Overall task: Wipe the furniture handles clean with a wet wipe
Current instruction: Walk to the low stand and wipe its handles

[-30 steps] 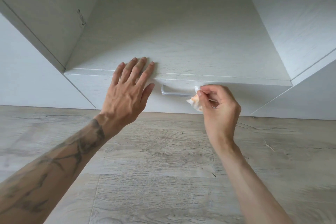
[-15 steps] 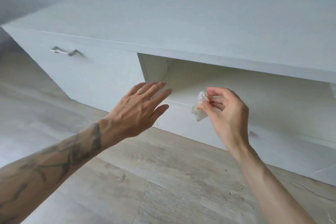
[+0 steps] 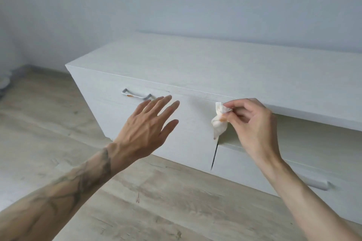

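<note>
Wipe, crumpled white and orange-stained (image 3: 219, 120), pinched in right hand (image 3: 252, 123); left hand (image 3: 146, 129) spread, empty. Silver bar handle (image 3: 136, 94) shows orange smear: fold to clean face, rub along bar.

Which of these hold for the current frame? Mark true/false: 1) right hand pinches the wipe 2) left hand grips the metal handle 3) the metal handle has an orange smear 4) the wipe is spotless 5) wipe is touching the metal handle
1) True. The right hand pinches the wet wipe between its fingertips.
2) False. The left hand is open with its fingers spread, short of the metal handle.
3) True. An orange smear shows on its underside near the left end.
4) False. The wipe carries orange stains.
5) False. The wipe hangs well to the right of that handle, near the cabinet top edge.
</note>
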The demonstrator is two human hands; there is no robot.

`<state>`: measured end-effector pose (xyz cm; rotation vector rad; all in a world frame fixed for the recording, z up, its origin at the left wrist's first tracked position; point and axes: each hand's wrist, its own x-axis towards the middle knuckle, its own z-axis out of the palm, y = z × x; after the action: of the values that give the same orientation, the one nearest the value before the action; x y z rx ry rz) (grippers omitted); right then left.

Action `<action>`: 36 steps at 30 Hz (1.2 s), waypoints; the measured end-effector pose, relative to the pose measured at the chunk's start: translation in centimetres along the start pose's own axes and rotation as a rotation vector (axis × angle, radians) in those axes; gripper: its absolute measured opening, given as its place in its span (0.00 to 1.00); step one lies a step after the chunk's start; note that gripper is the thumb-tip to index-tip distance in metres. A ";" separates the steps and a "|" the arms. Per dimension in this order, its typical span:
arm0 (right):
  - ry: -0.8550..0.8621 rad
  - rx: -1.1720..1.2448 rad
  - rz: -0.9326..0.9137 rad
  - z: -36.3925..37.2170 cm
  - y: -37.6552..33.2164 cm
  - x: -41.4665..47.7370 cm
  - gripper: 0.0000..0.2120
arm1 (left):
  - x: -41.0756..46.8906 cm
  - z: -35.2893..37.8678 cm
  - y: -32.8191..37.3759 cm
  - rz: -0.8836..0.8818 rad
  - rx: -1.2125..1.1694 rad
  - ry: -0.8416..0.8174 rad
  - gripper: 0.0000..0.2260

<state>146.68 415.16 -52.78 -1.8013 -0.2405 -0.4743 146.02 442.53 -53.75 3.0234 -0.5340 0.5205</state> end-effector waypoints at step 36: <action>0.264 -0.129 0.037 28.9 -0.3 4.4 0.08 | 5.8 6.1 -29.6 0.104 -0.065 0.331 0.25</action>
<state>156.08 442.47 -56.96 -1.8420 0.0066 -0.7077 163.05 467.93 -56.72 2.7740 -0.6708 0.9650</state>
